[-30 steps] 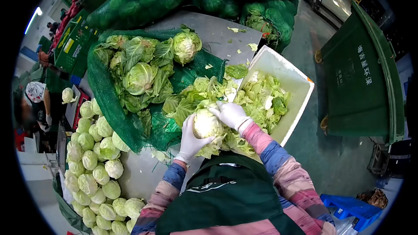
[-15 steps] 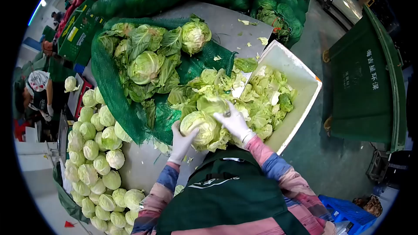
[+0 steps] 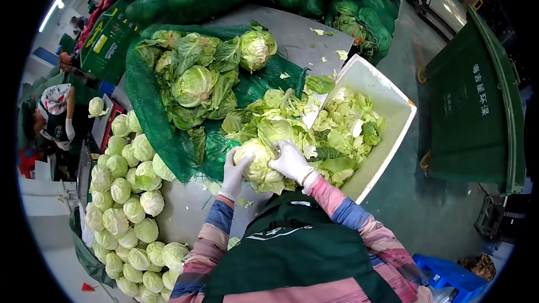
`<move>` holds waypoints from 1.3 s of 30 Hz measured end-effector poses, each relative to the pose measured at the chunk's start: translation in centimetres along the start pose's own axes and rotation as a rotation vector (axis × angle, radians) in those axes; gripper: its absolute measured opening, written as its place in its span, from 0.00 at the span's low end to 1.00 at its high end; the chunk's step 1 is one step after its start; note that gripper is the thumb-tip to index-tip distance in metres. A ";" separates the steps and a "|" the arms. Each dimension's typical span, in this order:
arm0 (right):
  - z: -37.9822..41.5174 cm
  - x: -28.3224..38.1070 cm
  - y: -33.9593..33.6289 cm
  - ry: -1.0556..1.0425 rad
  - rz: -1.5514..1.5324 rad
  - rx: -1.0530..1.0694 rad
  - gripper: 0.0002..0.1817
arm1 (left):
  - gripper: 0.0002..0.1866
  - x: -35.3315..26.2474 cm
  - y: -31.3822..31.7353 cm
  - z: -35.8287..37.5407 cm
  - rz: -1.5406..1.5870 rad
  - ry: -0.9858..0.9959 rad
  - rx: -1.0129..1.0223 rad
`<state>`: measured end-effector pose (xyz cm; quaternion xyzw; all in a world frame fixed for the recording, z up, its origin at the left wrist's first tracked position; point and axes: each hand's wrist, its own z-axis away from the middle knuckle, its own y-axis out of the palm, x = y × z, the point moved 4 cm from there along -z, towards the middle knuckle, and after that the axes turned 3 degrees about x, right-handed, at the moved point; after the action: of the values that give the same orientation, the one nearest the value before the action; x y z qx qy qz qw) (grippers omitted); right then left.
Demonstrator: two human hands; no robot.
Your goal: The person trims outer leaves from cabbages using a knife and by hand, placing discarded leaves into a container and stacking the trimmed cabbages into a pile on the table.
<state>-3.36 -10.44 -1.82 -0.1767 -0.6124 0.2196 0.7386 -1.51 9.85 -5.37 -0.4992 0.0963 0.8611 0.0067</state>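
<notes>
A metal surface [image 3: 292,36] is seen carrying an opened green net sack [image 3: 149,118] of untrimmed cabbages, a heap of trimmed cabbages [image 3: 126,191], and scattered leaf scraps [image 3: 339,54].

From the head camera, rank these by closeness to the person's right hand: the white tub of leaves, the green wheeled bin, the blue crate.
Measured from the right hand:
1. White tub, just right of the hand, its leaf heap close to the fingers.
2. Green wheeled bin, farther right, past the tub.
3. Blue crate, on the floor at lower right, farthest.
</notes>
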 end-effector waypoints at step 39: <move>3.0 8.8 -7.9 -0.266 -0.401 0.041 0.45 | 0.39 -3.5 3.4 5.7 -0.776 0.417 0.306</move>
<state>-4.10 -12.28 10.22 -0.0060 -0.7224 0.1025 0.6838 -5.00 7.79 0.92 -0.6541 0.0275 0.6519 0.3826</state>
